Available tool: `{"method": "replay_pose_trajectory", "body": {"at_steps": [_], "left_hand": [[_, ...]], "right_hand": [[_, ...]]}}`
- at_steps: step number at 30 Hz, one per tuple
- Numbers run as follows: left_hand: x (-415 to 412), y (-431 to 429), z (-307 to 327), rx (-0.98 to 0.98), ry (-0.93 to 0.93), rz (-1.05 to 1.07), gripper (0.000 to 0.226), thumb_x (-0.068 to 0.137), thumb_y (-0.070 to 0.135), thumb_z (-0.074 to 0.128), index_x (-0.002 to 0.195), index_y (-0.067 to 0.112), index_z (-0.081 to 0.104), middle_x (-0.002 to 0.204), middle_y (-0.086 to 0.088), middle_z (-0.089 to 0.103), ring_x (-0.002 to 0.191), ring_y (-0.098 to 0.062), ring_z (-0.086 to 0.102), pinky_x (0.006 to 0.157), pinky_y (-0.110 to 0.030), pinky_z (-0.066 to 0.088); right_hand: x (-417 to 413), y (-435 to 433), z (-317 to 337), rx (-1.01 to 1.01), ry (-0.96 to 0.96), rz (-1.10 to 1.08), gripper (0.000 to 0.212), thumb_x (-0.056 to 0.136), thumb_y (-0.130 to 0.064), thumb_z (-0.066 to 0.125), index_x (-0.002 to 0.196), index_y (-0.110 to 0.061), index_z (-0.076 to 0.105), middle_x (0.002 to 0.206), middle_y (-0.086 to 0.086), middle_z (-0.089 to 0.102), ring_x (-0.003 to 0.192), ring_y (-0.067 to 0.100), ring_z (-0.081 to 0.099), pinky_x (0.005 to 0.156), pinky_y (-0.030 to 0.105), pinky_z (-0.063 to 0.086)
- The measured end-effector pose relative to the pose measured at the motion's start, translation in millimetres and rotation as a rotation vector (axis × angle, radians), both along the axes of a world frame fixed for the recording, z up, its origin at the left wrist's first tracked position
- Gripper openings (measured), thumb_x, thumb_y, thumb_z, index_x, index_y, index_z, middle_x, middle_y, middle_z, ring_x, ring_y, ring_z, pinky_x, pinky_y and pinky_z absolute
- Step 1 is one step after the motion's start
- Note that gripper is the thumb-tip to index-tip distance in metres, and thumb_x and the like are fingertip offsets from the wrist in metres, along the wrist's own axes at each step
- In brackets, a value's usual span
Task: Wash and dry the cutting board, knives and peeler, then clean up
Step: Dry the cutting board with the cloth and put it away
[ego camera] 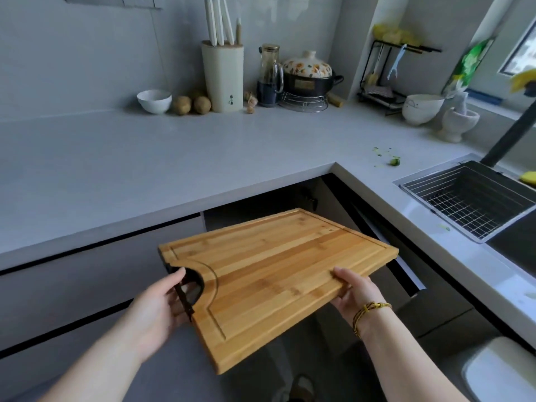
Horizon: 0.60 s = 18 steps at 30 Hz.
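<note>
Holding the cutting board (275,274) up in the air, both hands grip it. The left hand (162,303) holds the short end with the round hole. The right hand (353,291) pinches the long near edge, thumb on top. The board lies almost flat, just in front of the hands and lower than the counter (203,158). Its long way points away and right, toward the sink (432,170). The right hand is nearer the sink, so it will probably lead.

Beyond the fingers (174,281), the desk (145,158) carries a bowl (154,100), potatoes (182,105) and a knife block (222,78); green scraps (394,161) lie further right.
</note>
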State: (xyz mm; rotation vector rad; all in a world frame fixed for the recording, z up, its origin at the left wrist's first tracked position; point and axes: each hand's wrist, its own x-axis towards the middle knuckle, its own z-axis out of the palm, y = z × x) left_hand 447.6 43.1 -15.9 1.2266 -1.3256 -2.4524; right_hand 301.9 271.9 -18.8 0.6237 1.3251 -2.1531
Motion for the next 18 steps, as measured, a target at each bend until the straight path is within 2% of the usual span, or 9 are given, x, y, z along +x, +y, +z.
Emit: {"method": "replay_pose_trajectory", "body": {"at_steps": [2,3,6,8,11,13,15,18], "left_hand": [[-5,-10,-18,0.017,-0.046,0.040,0.024,0.093,0.020,0.047,0.110,0.005,0.053,0.088,-0.011,0.063,0.075,-0.022,0.058,0.052,-0.025,0.054],[-8,-13,-27,0.021,-0.074,0.037,0.024,0.094,0.019,0.047,0.112,0.005,0.051,0.091,-0.012,0.061,0.076,-0.023,0.058,0.051,-0.025,0.054],[-19,-19,-59,-0.003,-0.179,-0.015,0.034,0.094,0.017,0.050,0.125,0.004,0.045,0.114,-0.016,0.059,0.085,-0.025,0.058,0.067,-0.031,0.048],[-28,-27,-83,-0.051,-0.235,-0.003,0.057,0.092,0.015,0.054,0.142,0.009,0.029,0.133,-0.015,0.049,0.109,-0.030,0.055,0.082,-0.035,0.045],[-44,-40,-111,-0.227,-0.352,-0.064,0.068,0.090,0.024,0.057,0.146,0.017,0.020,0.145,-0.011,0.036,0.129,-0.029,0.040,0.106,-0.038,0.033],[-54,-43,-127,-0.320,-0.432,-0.207,0.066,0.091,0.034,0.054,0.146,0.020,0.021,0.150,-0.008,0.028,0.134,-0.028,0.033,0.110,-0.037,0.026],[-64,-45,-141,-0.387,-0.512,-0.340,0.057,0.092,0.039,0.051,0.141,0.017,0.033,0.145,-0.008,0.037,0.127,-0.025,0.041,0.101,-0.032,0.034],[-82,-54,-165,-0.447,-0.601,-0.450,0.049,0.090,0.047,0.048,0.121,0.008,0.054,0.120,-0.007,0.057,0.099,-0.019,0.051,0.084,-0.026,0.038]], "right_hand": [[-4,2,-3,0.065,0.068,0.034,0.036,0.087,0.005,0.051,0.117,-0.011,0.037,0.102,0.013,0.053,0.079,0.024,0.056,0.039,0.033,0.053],[-7,2,-5,0.098,0.102,0.059,0.034,0.088,0.005,0.051,0.115,-0.010,0.036,0.100,0.012,0.054,0.078,0.023,0.056,0.041,0.034,0.054],[-21,1,-9,0.189,0.161,0.142,0.031,0.088,0.003,0.051,0.112,-0.011,0.036,0.092,0.006,0.054,0.077,0.020,0.056,0.049,0.040,0.054],[-31,-2,-15,0.232,0.168,0.187,0.030,0.089,0.000,0.052,0.112,-0.011,0.038,0.091,0.006,0.055,0.077,0.020,0.056,0.047,0.034,0.056],[-48,-7,-35,0.292,0.157,0.231,0.023,0.089,-0.001,0.051,0.109,-0.009,0.041,0.086,0.007,0.056,0.074,0.021,0.056,0.043,0.029,0.055],[-57,-11,-50,0.335,0.128,0.246,0.022,0.090,-0.002,0.051,0.109,-0.008,0.043,0.084,0.008,0.056,0.073,0.022,0.055,0.039,0.025,0.053],[-68,-15,-66,0.367,0.082,0.270,0.021,0.090,-0.003,0.051,0.109,-0.008,0.044,0.083,0.008,0.055,0.071,0.022,0.055,0.038,0.023,0.051],[-91,-22,-92,0.400,0.053,0.329,0.016,0.090,-0.002,0.050,0.105,-0.007,0.045,0.076,0.008,0.053,0.060,0.020,0.054,0.031,0.015,0.042]]}}
